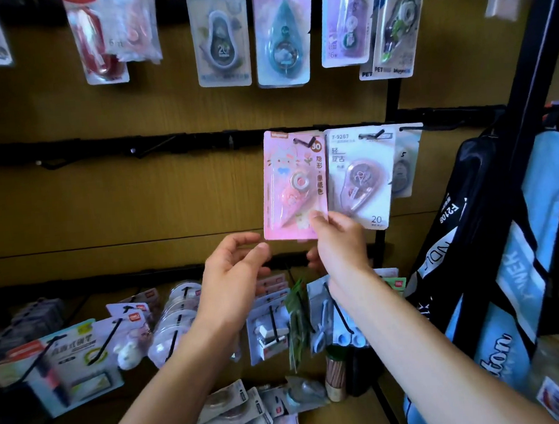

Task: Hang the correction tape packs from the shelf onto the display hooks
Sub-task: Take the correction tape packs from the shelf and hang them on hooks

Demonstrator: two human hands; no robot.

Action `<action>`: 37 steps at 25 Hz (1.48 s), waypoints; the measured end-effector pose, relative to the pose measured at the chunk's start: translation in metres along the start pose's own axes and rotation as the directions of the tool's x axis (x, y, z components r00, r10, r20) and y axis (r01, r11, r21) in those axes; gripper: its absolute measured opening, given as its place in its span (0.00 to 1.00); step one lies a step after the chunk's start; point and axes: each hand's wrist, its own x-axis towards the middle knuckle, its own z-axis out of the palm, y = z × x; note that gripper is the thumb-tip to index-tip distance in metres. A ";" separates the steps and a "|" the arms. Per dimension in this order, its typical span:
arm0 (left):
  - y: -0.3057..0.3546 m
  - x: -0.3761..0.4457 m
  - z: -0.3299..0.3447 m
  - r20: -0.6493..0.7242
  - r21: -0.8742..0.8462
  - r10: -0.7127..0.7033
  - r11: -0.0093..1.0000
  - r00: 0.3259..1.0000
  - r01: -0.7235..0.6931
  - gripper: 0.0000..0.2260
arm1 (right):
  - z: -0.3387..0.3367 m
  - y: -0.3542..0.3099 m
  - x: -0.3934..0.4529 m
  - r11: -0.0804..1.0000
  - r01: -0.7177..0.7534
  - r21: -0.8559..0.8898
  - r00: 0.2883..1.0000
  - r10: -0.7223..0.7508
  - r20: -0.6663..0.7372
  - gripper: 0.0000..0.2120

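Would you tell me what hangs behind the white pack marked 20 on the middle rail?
Behind the white pack, another pale pack peeks out at its right edge, showing a dark tape dispenser. The rest is covered.

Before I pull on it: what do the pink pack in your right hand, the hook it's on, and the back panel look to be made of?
Pink pack: printed card, apparently matte, with a clear plastic blister; glare over the dispenser suggests so. Right hand pinches its lower edge.
Hook: thin, dark and rigid, likely coated metal wire.
Back panel: wood-grain look with a flat sheen, probably laminated board; can't tell for sure.
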 end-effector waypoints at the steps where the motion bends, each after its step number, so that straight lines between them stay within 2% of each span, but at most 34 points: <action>1: -0.007 -0.004 -0.007 -0.011 0.005 -0.017 1.000 1.000 0.017 0.06 | 0.009 -0.001 0.005 1.000 -0.022 -0.001 1.000 0.022 -0.010 0.09; 7: -0.058 -0.028 -0.043 -0.085 -0.041 -0.105 0.994 0.991 0.102 0.06 | 0.020 0.018 -0.002 0.959 -0.249 0.135 0.967 0.254 -0.021 0.09; 10: -0.112 -0.054 -0.046 -0.144 -0.099 -0.229 0.971 0.963 0.216 0.07 | 0.012 0.066 -0.038 0.937 -0.246 0.248 0.944 0.290 -0.159 0.04; 12: -0.158 -0.069 -0.039 -0.138 -0.113 -0.368 0.928 0.920 0.354 0.07 | 0.004 0.112 -0.070 0.924 -0.216 0.315 0.930 0.293 -0.220 0.07; 14: -0.211 -0.082 -0.039 -0.148 -0.110 -0.543 0.839 0.826 0.532 0.07 | -0.004 0.169 -0.103 0.907 -0.302 0.292 0.898 0.374 -0.232 0.07; 16: -0.260 -0.094 -0.048 -0.177 -0.109 -0.666 0.745 0.724 0.659 0.05 | -0.015 0.227 -0.127 0.843 -0.493 0.214 0.807 0.535 -0.250 0.05; 18: -0.300 -0.102 -0.064 -0.216 -0.117 -0.727 0.682 0.652 0.722 0.05 | -0.027 0.283 -0.136 0.722 -0.676 0.150 0.675 0.687 -0.268 0.03; 20: -0.326 -0.104 -0.081 -0.256 -0.099 -0.757 0.640 0.602 0.762 0.06 | -0.032 0.327 -0.135 0.605 -0.791 0.091 0.571 0.783 -0.247 0.04; 22: -0.348 -0.097 -0.096 -0.289 -0.098 -0.764 0.624 0.578 0.775 0.07 | -0.023 0.369 -0.128 0.528 -0.849 -0.013 0.521 0.832 -0.189 0.04; 24: -0.364 -0.085 -0.109 -0.319 -0.121 -0.768 0.614 0.555 0.780 0.08 | -0.001 0.406 -0.117 0.512 -0.845 -0.153 0.530 0.839 -0.124 0.06; 27: -0.378 -0.070 -0.123 -0.354 -0.117 -0.761 0.612 0.543 0.782 0.08 | 0.043 0.448 -0.100 0.564 -0.761 -0.319 0.595 0.804 0.001 0.07; 29: -0.382 -0.064 -0.129 -0.360 -0.136 -0.765 0.610 0.534 0.781 0.08 | 0.073 0.463 -0.088 0.598 -0.704 -0.384 0.609 0.786 0.106 0.05; 31: -0.385 -0.061 -0.133 -0.357 -0.159 -0.774 0.602 0.523 0.783 0.08 | 0.098 0.474 -0.076 0.596 -0.715 -0.366 0.592 0.794 0.136 0.07; 35: -0.390 -0.059 -0.142 -0.353 -0.194 -0.784 0.595 0.511 0.780 0.08 | 0.122 0.490 -0.069 0.522 -0.815 -0.251 0.529 0.847 0.045 0.04; 37: -0.393 -0.061 -0.145 -0.348 -0.213 -0.796 0.581 0.495 0.785 0.07 | 0.125 0.493 -0.070 0.522 -0.814 -0.254 0.522 0.850 0.070 0.03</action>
